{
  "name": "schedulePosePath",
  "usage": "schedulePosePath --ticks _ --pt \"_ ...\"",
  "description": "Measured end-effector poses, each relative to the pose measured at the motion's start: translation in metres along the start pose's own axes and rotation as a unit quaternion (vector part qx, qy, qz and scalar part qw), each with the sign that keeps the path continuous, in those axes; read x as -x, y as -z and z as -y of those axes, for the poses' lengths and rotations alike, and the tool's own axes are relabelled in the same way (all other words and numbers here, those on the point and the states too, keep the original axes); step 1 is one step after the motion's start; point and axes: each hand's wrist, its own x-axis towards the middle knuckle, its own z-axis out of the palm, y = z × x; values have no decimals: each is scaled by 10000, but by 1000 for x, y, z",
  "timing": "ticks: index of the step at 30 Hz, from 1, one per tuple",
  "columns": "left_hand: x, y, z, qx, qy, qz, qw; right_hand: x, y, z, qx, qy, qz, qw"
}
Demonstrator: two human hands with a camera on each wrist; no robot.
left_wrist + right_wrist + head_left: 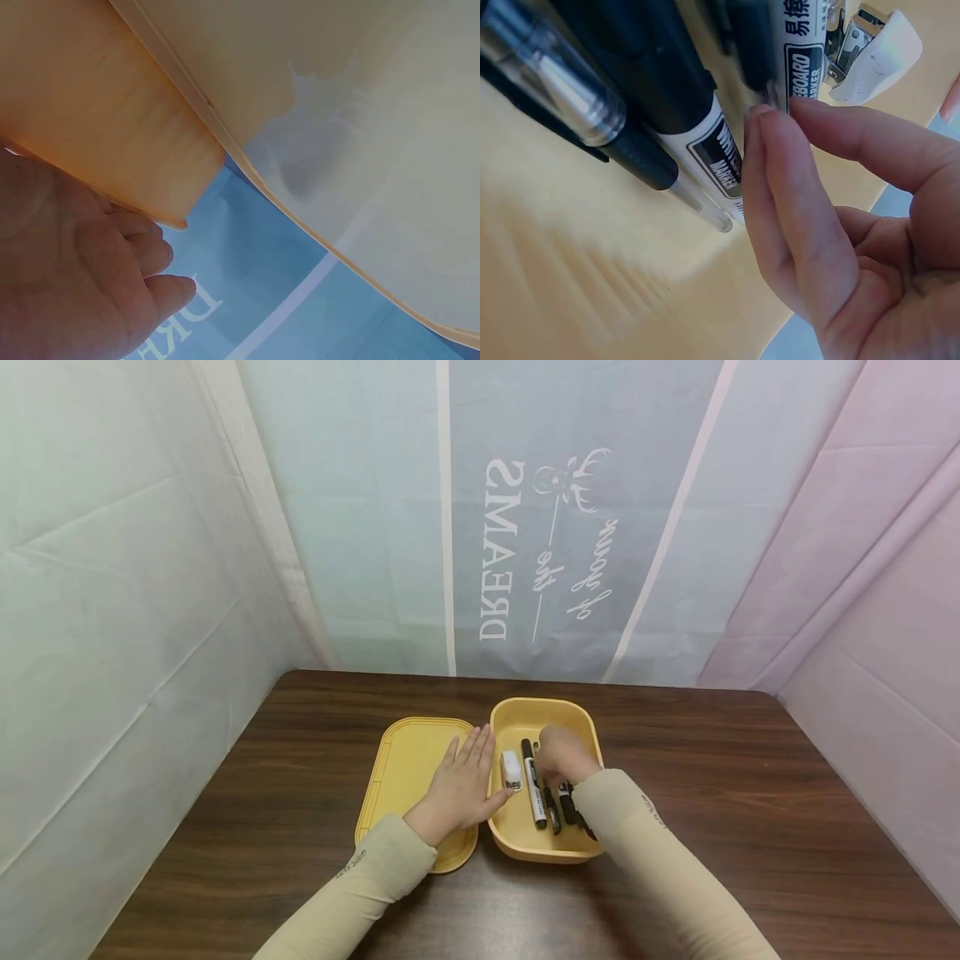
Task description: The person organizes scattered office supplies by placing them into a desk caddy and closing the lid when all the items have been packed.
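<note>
My left hand (459, 787) lies with straight fingers along the left rim of a yellow plastic box (543, 855), its thumb reaching over the edge. Inside the box, my right hand (564, 756) pinches the tip of a dark pen (751, 49) between thumb and fingertips. Left of that pen lies a whiteboard marker (535, 789), and beyond it a small white stapler (512, 768). On the other side, a second whiteboard marker (718, 154) and a clear-barrelled pen (585, 97) lie side by side, partly hidden by the right sleeve in the head view.
A flat yellow lid (408, 768) lies on the dark wooden table (315, 760), just left of the box and partly under my left arm. Behind the table hangs a printed curtain (375, 527), with pale fabric along both sides.
</note>
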Motion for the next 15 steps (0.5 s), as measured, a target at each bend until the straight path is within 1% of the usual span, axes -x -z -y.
schedulePosePath --ticks 4,6,8,10,12,15 --pt "1 0 -1 1 -1 0 10000 0 2 -3 -310 72 97 9994" --pt "1 -1 0 26 -3 -21 10000 -1 5 -6 -715 127 242 9971" --pt "1 -1 0 35 -2 -42 10000 -1 7 -10 -1225 147 432 9914" --pt "1 -1 0 66 2 -66 10000 -3 10 -14 -1805 173 658 9812" --pt "2 -1 0 98 4 -84 9999 -4 13 -19 -2348 190 902 9677" --pt "2 -2 0 142 -1 -124 9998 -6 16 -25 -3068 245 1279 9428"
